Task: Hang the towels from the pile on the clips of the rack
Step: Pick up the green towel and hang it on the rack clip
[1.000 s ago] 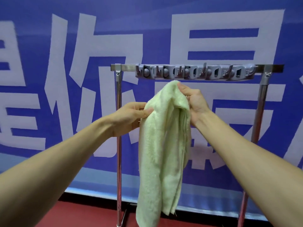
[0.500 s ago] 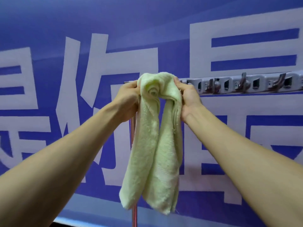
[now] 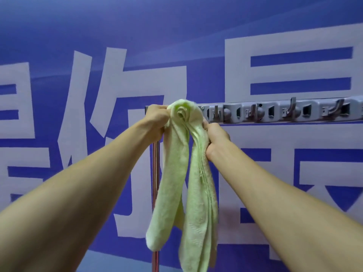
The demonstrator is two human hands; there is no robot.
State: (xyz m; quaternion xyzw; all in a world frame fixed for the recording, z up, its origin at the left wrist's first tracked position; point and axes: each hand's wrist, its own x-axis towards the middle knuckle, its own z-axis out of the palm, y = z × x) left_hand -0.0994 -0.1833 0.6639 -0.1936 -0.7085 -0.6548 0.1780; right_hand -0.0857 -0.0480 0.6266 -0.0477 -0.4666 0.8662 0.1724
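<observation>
Blue banner wall (image 3: 59,26) with big white characters behind a metal rack (image 3: 156,169). Both hands pinch a pale green towel (image 3: 196,173) at the left end of the clip strip (image 3: 284,112): left hand (image 3: 157,119) and right hand (image 3: 215,138) bunch its middle, probably pushing it into the first clip, which the towel hides. Both ends hang loose. Remaining clips to the right look empty; pile not in view.

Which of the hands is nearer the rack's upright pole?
Left. The left hand grips the towel just above the pole; the right hand sits beyond the towel.
</observation>
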